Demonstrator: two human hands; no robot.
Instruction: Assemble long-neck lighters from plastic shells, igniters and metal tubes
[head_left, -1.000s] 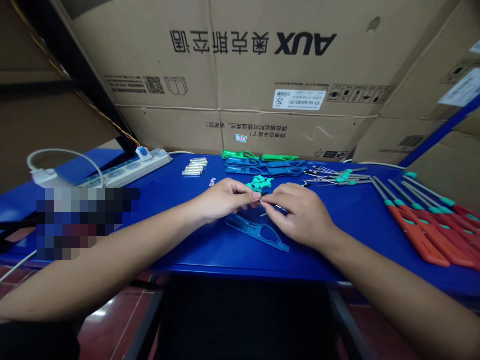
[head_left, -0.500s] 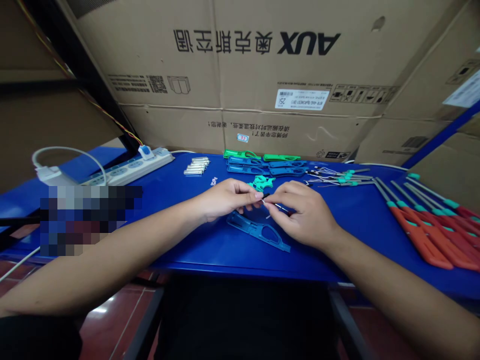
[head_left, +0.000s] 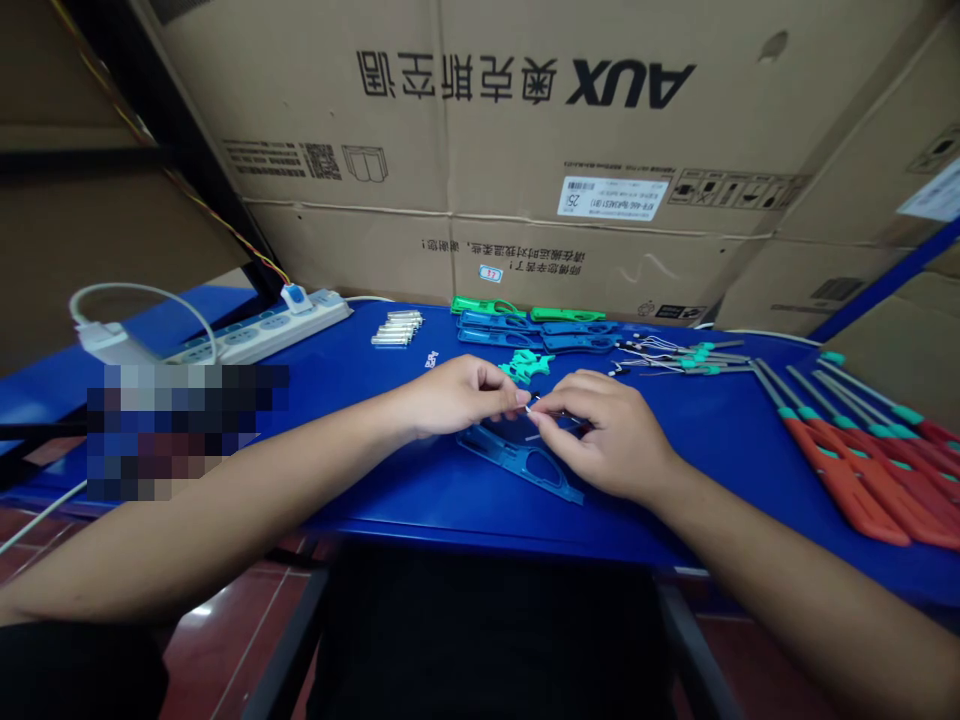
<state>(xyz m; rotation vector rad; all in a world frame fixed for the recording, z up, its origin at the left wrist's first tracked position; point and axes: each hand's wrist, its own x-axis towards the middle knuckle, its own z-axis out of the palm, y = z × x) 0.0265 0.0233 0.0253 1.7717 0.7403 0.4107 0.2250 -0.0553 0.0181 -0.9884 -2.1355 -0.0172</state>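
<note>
My left hand [head_left: 480,392] is closed in a pinch above the table, its fingertips meeting those of my right hand. Between them shows a tiny piece, mostly covered by the fingers. My right hand [head_left: 600,425] pinches a thin white wire [head_left: 529,408]; dark bits show behind its fingers. Just below both hands lies a blue plastic lighter handle half [head_left: 521,465], its hollow side up. Beyond the fingertips is a small pile of teal plastic pieces [head_left: 529,365], probably triggers.
Several metal cylinders [head_left: 397,328] lie at the back left. Blue handle halves [head_left: 495,327] and green ones [head_left: 484,305] line the cardboard [head_left: 510,160]. Wired metal rods [head_left: 705,358] and red long-necked lighters [head_left: 847,460] lie right. A power strip [head_left: 262,330] stands left.
Both hands stay pinched together, with slight finger movement. The dark piece and rod that showed by the right fingers are now more hidden. The view has shifted slightly.
</note>
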